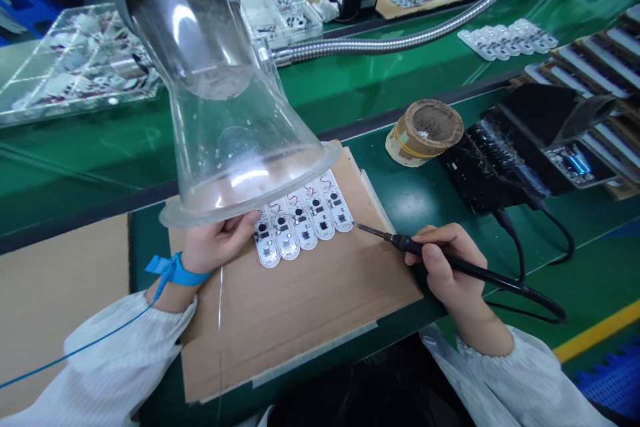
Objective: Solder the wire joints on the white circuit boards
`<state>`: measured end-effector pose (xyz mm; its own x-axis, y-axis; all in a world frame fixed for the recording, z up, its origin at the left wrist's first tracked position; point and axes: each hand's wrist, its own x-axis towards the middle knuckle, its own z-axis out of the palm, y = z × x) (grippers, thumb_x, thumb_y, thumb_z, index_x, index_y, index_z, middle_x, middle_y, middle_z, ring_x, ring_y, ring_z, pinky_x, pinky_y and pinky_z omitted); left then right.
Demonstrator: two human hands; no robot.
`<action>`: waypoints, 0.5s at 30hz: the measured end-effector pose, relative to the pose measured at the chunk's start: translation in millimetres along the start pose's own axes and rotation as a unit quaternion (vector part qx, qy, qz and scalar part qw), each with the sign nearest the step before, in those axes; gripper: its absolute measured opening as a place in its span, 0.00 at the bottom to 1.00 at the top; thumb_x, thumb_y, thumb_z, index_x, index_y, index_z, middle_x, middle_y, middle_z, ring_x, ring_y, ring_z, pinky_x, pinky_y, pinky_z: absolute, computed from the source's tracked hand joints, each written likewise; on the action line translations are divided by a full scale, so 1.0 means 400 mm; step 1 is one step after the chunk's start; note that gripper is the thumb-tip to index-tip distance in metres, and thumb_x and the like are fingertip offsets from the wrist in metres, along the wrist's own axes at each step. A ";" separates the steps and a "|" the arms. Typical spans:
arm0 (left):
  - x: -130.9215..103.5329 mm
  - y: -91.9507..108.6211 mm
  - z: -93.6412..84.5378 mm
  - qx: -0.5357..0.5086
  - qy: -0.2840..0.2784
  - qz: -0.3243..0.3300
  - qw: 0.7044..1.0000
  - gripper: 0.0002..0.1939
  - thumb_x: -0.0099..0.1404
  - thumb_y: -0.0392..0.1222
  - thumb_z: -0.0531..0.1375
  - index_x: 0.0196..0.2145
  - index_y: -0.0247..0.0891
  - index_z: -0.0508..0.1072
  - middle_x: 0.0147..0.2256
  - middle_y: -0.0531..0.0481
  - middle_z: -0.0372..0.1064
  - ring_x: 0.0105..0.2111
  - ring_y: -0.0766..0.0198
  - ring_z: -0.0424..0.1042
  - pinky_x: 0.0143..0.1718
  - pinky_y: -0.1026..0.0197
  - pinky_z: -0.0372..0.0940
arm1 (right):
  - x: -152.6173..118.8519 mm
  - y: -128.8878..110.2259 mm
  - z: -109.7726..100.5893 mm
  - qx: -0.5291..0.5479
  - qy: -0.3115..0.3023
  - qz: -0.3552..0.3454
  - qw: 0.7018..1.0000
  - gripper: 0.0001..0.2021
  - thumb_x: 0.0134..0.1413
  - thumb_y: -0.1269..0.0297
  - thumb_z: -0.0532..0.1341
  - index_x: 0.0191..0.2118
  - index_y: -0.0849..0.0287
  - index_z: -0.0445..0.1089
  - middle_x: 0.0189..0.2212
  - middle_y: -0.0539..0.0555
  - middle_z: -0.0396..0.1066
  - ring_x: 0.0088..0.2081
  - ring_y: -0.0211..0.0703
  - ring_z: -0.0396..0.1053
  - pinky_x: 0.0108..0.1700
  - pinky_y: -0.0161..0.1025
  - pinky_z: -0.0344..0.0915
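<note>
My right hand point(453, 263) is closed round the black grip of a soldering iron point(407, 245), its tip by the lower right end of a panel of white circuit boards point(305, 227). The panel has several rounded strips with black chips and thin red wires. At its left edge is my left hand point(223, 238), fingers pinched, partly behind the clear fume hood's rim. A thin strand of solder wire point(220, 300) hangs below this hand, and a fine end shows past its fingertips. A blue wrist strap point(183, 271) circles my left wrist. Under the panel lies a cardboard sheet point(295, 313).
A clear fume extraction hood point(240, 147) hangs over the left part of the cardboard on a flexible metal arm point(415, 43). To the right stand a round tub point(425, 132) and a black soldering station point(500, 153). Behind are parts trays point(80, 60), another board panel point(507, 39) and a co-worker's hands.
</note>
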<state>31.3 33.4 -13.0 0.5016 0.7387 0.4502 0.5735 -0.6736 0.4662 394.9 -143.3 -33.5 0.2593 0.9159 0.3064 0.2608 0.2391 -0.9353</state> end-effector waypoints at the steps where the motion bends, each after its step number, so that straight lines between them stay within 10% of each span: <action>1: 0.001 0.001 -0.001 -0.001 -0.002 -0.002 1.000 0.11 0.70 0.43 0.63 0.29 0.40 0.69 0.20 0.61 0.50 0.19 0.70 0.54 0.24 0.64 0.52 | 0.001 -0.001 0.001 0.006 0.004 -0.004 1.000 0.04 0.71 0.58 0.65 0.45 0.51 0.74 0.26 0.51 0.73 0.25 0.44 0.72 0.27 0.42 0.69; 15: 0.002 0.005 0.000 -0.006 -0.004 -0.001 1.000 0.12 0.70 0.42 0.63 0.29 0.40 0.69 0.19 0.61 0.51 0.19 0.70 0.54 0.24 0.64 0.52 | -0.005 0.007 -0.007 0.004 -0.029 0.002 1.000 0.04 0.72 0.60 0.65 0.47 0.51 0.74 0.30 0.51 0.76 0.27 0.43 0.73 0.28 0.40 0.70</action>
<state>32.6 32.6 -11.8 0.5056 0.7406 0.4427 0.5667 -0.6719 0.4769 397.6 -145.2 -36.2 0.2051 0.9343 0.2918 0.2531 0.2373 -0.9379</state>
